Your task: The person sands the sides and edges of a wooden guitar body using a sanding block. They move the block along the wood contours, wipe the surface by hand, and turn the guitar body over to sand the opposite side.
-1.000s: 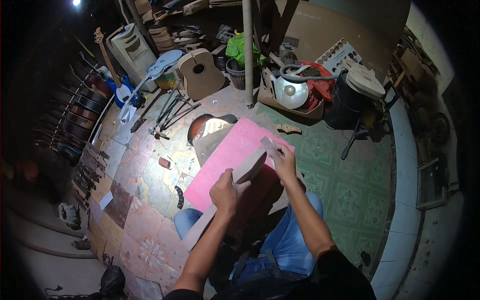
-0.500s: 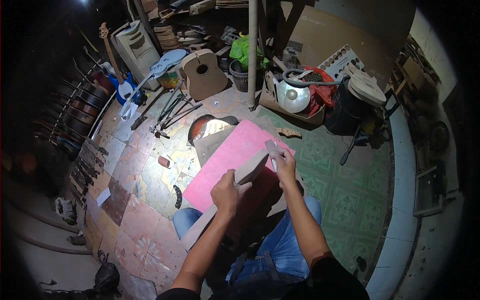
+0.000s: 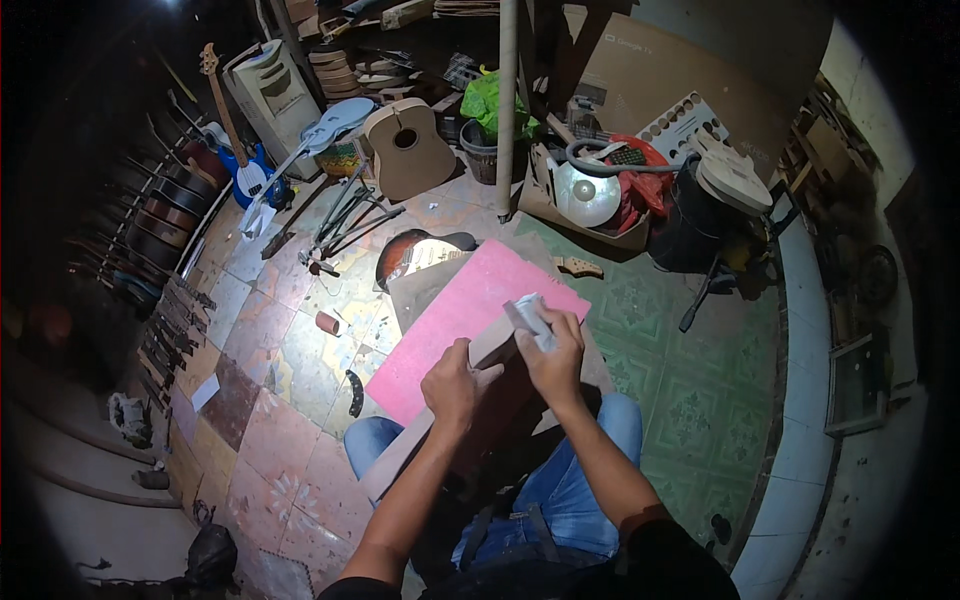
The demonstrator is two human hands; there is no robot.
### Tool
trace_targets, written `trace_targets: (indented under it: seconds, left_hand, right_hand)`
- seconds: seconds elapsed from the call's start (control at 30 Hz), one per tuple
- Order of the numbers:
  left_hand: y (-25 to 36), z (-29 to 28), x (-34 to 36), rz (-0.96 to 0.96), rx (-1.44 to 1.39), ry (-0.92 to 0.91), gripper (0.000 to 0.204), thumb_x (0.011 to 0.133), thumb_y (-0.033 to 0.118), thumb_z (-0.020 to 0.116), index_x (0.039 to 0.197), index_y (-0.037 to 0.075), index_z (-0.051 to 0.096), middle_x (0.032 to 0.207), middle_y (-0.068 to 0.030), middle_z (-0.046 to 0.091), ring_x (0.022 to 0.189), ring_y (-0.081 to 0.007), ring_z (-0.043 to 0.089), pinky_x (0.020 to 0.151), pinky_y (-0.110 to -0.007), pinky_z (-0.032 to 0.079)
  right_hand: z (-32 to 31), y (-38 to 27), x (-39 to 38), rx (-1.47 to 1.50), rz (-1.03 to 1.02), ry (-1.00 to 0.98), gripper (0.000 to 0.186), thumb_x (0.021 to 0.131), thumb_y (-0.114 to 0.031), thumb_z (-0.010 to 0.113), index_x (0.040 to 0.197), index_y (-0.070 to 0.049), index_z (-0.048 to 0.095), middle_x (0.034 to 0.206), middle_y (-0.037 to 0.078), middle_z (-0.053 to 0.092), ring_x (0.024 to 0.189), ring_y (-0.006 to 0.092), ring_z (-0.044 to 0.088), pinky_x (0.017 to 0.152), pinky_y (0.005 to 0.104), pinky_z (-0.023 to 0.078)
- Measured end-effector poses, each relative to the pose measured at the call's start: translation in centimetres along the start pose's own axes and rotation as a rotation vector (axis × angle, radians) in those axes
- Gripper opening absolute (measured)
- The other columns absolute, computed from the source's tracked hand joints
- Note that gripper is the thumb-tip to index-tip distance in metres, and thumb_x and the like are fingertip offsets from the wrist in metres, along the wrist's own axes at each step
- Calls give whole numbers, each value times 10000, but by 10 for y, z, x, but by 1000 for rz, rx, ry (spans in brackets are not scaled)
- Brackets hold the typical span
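Observation:
My left hand (image 3: 456, 388) is closed round a long, pale wooden piece (image 3: 400, 458), like a guitar neck blank. It slants from above my left thigh up toward the middle. My right hand (image 3: 556, 362) grips a small sanding block (image 3: 528, 318) with a whitish, dusty face. The block lies against the far end of the wooden piece, partly covering it. Beneath both hands is a flat pink board (image 3: 430, 345), angled in front of my knees. The fingertips under the wood are hidden.
Beyond the board lies a sunburst electric guitar (image 3: 425, 255). A curved black part (image 3: 355, 394) and a brown cylinder (image 3: 328, 323) rest on the tiles at left. Guitars hang on a rack (image 3: 165, 215). At back right are a cluttered carton (image 3: 590, 232) and a black bucket (image 3: 690, 230).
My right hand has moved left and slightly nearer, bringing the sanding block from beside the wooden piece onto its far end. My left hand and the wood stay in place.

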State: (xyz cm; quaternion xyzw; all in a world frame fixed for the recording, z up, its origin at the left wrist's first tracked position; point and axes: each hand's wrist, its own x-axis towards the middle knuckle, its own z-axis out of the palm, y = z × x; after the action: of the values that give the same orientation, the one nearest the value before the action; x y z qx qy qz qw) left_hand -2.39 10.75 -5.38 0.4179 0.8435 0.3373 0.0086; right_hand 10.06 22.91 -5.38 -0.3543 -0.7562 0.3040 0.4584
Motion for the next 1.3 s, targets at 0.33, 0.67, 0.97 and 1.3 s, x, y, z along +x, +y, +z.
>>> trace_targets:
  seconds: [0.33,0.67,0.97,1.3]
  left_hand:
    - [5,1,2,33,17,17,564,622,384,930,1029,97,666,835,-116,709,735,-338,712,613,-440,538]
    - [10,5,4,52,13,7,567,627,408,922,1015,92,656,826,-116,705,728,-344,711,615,-446,537]
    - [8,8,6,61,14,22,562,632,409,923,1019,97,660,825,-117,708,724,-346,708,602,-447,532]
    - [10,13,4,76,-33,85,614,583,427,952,1000,83,662,737,-118,680,642,-345,690,568,-442,517]
  right_hand:
    - [7,19,2,57,-67,148,432,859,-245,786,1173,27,671,1067,215,669,1023,357,655,882,443,522]
    - [12,46,9,186,114,221,421,893,-289,767,1128,43,661,1075,198,678,1025,286,660,889,405,522]
    - [12,39,5,140,-4,218,462,816,-215,812,1189,10,658,1052,189,660,982,342,672,878,411,542]
    - [18,47,17,463,321,302,464,808,-280,856,1125,-1,664,1067,170,643,992,311,647,851,417,518]
